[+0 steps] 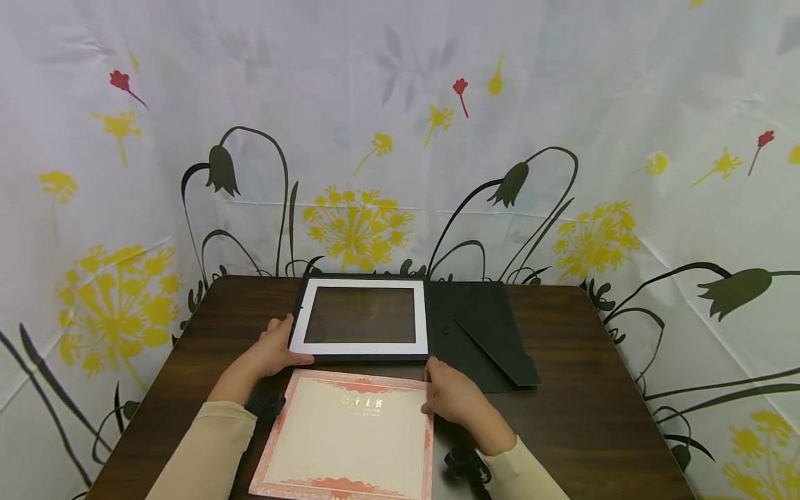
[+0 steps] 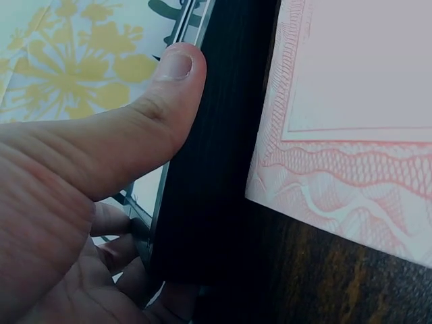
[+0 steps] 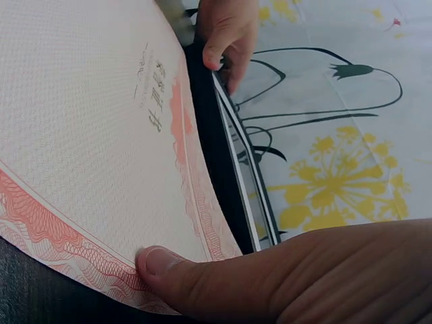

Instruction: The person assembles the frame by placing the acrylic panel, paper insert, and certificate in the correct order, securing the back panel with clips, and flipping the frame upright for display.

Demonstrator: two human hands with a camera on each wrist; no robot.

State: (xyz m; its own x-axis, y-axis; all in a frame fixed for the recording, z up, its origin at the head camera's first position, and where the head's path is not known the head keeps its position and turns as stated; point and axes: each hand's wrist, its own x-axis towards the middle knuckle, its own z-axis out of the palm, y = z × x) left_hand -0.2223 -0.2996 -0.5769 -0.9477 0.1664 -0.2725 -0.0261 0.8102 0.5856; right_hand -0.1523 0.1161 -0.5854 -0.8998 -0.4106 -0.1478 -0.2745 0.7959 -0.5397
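Observation:
My left hand [image 1: 273, 347] grips the near left corner of a black picture frame [image 1: 369, 358] with a white mat. In the left wrist view its thumb [image 2: 145, 135] lies along the frame's edge while the other fingers curl beneath. A certificate [image 1: 350, 448] with a pink patterned border and gold lettering lies in front of the frame. My right hand [image 1: 458, 394] pinches the certificate's far right corner, its forefinger up by the frame's near right corner. In the right wrist view the thumb [image 3: 202, 277] presses on the certificate's face, and its fingers underneath are hidden.
A dark backing board [image 1: 469, 302] with a slanted stand leg [image 1: 500, 354] lies to the right of the frame. All rest on a dark wooden table [image 1: 581, 417]. Behind it hangs a white curtain [image 1: 375, 90] with printed flowers.

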